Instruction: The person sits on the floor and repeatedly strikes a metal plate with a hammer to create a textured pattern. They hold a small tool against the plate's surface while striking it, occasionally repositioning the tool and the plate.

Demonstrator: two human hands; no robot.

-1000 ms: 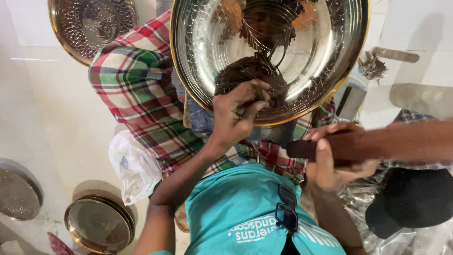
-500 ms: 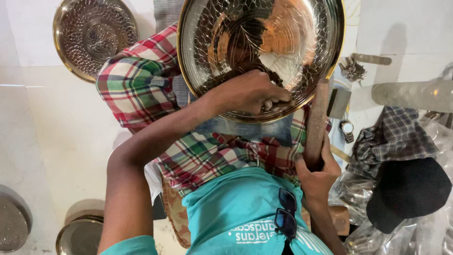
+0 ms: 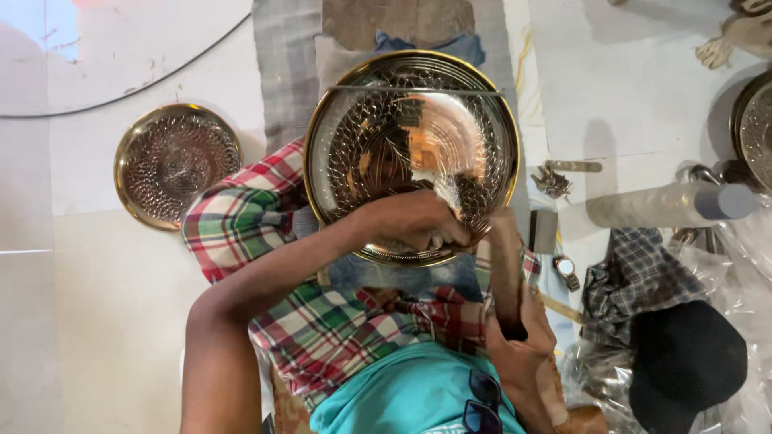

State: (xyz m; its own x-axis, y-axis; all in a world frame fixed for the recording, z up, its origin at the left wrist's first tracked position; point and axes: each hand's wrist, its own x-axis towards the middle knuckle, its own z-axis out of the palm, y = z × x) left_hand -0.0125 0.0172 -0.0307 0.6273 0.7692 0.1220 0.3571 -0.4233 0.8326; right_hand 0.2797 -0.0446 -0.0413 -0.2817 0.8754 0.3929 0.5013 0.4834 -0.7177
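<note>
here the right hand (image 3: 519, 350) grips an upright wooden mallet (image 3: 505, 265), left hand (image 3: 414, 221) clenched on the tray (image 3: 346, 137).

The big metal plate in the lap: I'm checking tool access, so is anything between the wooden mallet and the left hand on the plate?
Nothing visible. The wooden mallet in the right hand is right beside the left hand, which rests on the big metal plate.

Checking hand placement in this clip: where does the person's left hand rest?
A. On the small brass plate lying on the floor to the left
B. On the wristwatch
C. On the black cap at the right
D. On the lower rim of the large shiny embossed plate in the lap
D: the left hand is pressed against the lower rim of the large embossed plate, while the right hand grips a wooden mallet beside it.
</note>
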